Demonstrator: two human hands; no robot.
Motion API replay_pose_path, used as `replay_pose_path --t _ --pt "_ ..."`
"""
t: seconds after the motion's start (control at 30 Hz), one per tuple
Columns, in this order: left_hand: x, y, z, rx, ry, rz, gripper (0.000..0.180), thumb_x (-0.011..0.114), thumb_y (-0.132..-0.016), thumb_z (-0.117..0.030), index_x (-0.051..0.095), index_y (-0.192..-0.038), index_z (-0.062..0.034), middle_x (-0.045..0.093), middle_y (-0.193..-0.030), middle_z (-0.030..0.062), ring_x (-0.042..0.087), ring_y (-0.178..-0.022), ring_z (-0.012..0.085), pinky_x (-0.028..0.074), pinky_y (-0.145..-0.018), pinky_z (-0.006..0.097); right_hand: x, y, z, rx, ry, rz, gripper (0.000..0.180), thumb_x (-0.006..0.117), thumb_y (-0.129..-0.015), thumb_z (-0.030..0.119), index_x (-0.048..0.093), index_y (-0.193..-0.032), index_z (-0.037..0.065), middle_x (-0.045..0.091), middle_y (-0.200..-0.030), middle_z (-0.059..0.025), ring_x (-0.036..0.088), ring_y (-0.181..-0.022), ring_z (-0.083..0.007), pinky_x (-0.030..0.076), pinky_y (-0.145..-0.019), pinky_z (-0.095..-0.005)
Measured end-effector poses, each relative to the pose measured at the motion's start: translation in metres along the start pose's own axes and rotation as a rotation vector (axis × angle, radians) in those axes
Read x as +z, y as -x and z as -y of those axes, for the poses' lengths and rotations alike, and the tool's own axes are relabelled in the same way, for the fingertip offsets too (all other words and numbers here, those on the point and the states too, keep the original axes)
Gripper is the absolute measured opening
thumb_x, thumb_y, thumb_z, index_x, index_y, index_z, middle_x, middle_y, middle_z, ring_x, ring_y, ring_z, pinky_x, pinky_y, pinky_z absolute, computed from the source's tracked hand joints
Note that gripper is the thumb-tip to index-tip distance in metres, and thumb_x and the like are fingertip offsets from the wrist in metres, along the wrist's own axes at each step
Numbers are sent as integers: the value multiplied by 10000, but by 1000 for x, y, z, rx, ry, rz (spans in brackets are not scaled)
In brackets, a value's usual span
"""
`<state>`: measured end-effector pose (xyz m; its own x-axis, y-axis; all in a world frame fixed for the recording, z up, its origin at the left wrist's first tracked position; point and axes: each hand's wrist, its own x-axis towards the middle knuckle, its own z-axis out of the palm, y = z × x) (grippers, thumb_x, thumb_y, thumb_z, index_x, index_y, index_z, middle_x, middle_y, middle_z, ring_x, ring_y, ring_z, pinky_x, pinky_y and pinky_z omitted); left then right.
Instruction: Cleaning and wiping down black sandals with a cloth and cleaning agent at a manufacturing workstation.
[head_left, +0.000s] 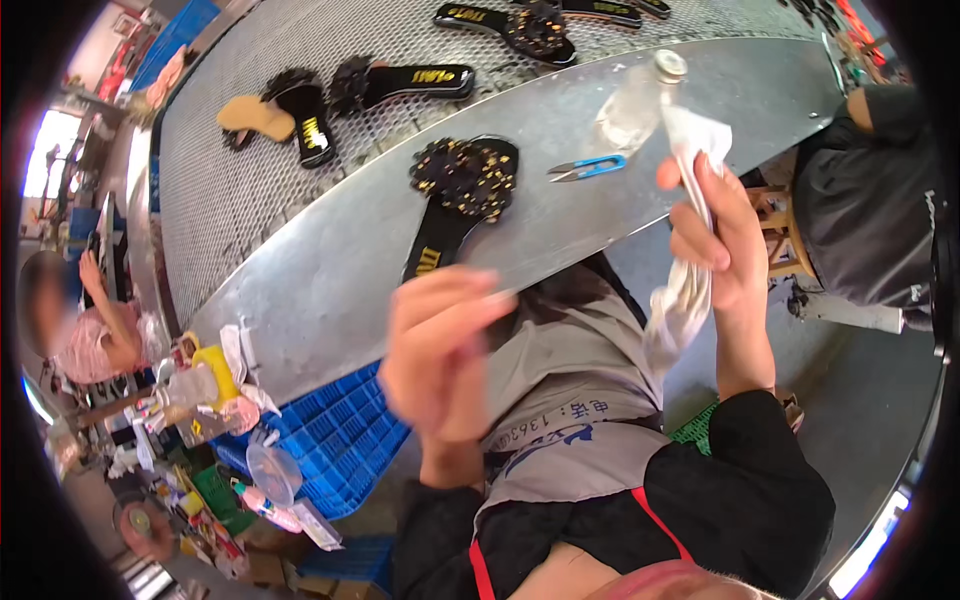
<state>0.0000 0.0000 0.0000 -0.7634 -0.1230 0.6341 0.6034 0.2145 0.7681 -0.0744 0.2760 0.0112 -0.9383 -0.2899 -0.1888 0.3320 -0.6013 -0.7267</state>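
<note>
My right hand [715, 235] is raised at the metal bench's edge and grips a white cloth [690, 290] that hangs down from the fist. My left hand [440, 350] is held up in front of my apron with the fingers curled loosely together and nothing visible in it. Just beyond it a black sandal with gold studs [455, 195] lies on the metal bench [330, 290]. Blue thread snips [588, 167] and a clear glass bottle [635, 105] rest on the bench near my right hand.
More black sandals [400, 82] lie on the mesh conveyor [230, 190] behind the bench. A blue plastic crate [340, 440] with bottles and clutter stands at lower left. One person sits at far left [85, 340], another at right [870, 210].
</note>
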Motion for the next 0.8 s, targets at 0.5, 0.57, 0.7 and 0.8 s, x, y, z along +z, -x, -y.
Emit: replay_pose_path --t 0.5,0.57,0.7,0.8 --pt "57 -50 57 -293 293 424 235 564 -1042 -33 669 -1252 -15 635 -976 15 593 -910 78 462 -790 216 25 9 -26 461 -266 326 311 556 -1109 304 604 -1108 -4 716 -918 -101 356 -386 -15 226 -357 -214" --pt "57 -44 47 -417 419 380 236 559 -1059 -99 662 -1254 -13 633 -950 18 580 -862 78 449 -744 217 25 9 -26 464 -318 280 305 551 -1112 300 596 -1111 -2 711 -909 -95 352 -384 -14 223 -356 -213" --pt "54 -46 49 -592 618 469 353 551 -1086 -290 639 -1274 -4 612 -855 22 528 -737 74 399 -622 224 22 7 -30 532 -282 309 286 543 -1116 283 587 -1116 1 705 -910 -78 342 -385 -9 220 -357 -209" --pt "55 -54 41 -693 696 490 322 642 -1047 -247 628 -1275 -20 594 -815 5 508 -679 53 376 -557 216 19 6 -29 549 -259 303 275 545 -1113 273 586 -1113 1 703 -902 -73 339 -386 -8 222 -358 -210"
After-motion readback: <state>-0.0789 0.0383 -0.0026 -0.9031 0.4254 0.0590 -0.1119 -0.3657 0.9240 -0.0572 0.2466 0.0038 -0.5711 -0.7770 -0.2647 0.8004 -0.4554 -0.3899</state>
